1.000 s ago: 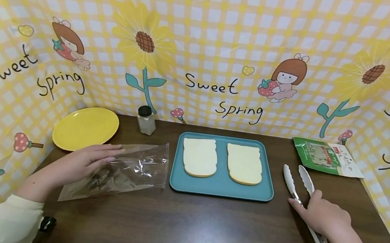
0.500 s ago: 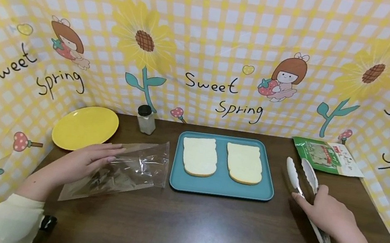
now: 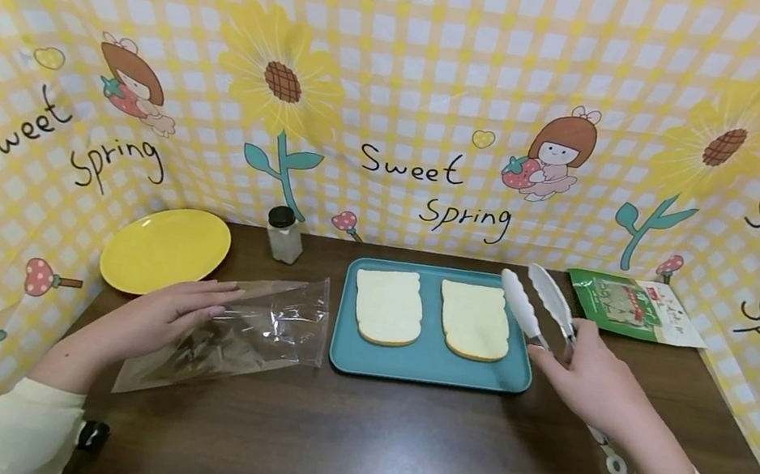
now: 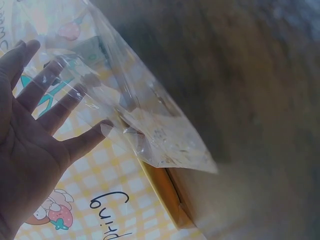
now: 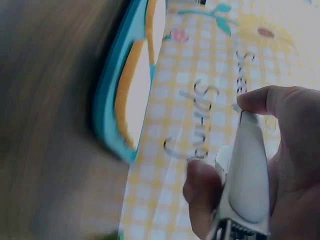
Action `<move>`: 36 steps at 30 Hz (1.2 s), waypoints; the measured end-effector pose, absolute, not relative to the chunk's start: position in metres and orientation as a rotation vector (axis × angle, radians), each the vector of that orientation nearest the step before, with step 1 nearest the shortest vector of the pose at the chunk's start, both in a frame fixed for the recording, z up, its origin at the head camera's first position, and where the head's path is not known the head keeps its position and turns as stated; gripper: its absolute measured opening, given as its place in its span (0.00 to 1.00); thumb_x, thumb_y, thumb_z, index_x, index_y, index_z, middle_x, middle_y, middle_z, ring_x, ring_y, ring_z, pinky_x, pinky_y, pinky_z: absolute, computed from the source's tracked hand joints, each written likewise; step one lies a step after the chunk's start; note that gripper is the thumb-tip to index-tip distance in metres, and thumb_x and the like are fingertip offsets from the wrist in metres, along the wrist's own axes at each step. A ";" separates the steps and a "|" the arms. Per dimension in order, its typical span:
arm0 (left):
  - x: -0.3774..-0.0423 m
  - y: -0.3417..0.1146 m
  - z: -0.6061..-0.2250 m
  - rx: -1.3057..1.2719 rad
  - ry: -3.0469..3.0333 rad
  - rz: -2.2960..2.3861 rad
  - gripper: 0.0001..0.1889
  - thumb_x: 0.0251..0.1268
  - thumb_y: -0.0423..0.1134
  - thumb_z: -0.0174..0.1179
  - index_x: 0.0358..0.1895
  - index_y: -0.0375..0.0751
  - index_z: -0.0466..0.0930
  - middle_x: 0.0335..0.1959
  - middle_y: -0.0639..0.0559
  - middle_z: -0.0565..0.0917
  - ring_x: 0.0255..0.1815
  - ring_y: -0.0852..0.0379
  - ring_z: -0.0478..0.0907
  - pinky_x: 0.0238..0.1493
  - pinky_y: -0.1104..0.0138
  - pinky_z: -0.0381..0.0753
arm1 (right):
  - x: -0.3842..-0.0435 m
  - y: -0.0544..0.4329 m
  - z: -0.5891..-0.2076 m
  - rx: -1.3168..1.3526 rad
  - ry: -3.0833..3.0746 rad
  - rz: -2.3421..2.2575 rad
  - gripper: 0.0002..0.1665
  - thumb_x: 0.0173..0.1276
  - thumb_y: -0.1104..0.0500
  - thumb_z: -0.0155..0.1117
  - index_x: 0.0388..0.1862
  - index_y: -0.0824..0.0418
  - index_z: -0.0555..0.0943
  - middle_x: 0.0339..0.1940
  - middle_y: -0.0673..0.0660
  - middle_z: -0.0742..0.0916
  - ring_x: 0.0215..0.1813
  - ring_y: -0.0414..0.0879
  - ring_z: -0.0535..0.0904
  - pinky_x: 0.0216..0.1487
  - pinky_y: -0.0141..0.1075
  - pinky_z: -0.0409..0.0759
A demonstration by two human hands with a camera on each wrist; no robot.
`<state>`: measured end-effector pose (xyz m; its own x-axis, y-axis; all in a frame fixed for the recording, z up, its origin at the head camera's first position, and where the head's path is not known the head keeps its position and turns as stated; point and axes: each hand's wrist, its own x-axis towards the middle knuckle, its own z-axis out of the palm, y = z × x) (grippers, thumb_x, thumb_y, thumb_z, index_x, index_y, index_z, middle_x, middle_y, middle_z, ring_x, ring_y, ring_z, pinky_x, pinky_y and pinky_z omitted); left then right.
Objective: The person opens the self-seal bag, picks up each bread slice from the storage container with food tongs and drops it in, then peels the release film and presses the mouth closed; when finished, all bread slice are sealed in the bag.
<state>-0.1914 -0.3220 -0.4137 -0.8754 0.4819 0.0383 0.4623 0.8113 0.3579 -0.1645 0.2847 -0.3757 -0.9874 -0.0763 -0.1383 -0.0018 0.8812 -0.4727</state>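
Note:
My right hand (image 3: 601, 385) grips a pair of metal tongs (image 3: 523, 306), their pale scalloped tips spread apart by the right edge of the blue tray (image 3: 419, 367). Two bread slices, the left slice (image 3: 387, 308) and the right slice (image 3: 474, 322), lie side by side on that tray. In the right wrist view the tongs' handle (image 5: 247, 175) sits between thumb and fingers. With straight fingers, my left hand (image 3: 173, 313) rests on a clear plastic bag (image 3: 271, 327). The left wrist view shows the fingertips against the bag's film (image 4: 165, 135).
A yellow plate (image 3: 164, 250) lies at the back left of the brown table (image 3: 349, 445). Beside it stands a black-capped jar (image 3: 285, 237). A green and white packet (image 3: 635, 308) is at the back right. A checked cloth (image 3: 401, 93) surrounds the table on three sides.
My right hand has lifted the tongs and carried them left and toward the back, from open table to the tray's right edge. My left hand and the bag have stayed put.

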 end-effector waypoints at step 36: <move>-0.191 -0.320 -0.414 0.790 2.931 0.571 0.23 0.89 0.48 0.48 0.80 0.63 0.71 0.82 0.50 0.72 0.83 0.39 0.69 0.80 0.75 0.58 | -0.189 0.169 -0.386 -0.184 2.998 -0.554 0.51 0.73 0.24 0.57 0.63 0.71 0.68 0.27 0.58 0.83 0.23 0.49 0.79 0.23 0.38 0.73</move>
<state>-0.1913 -0.3203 -0.4141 -0.8680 0.4946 0.0445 0.4752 0.8012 0.3637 -0.1888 0.1692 -0.3857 -0.9890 -0.1338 -0.0637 -0.1023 0.9272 -0.3604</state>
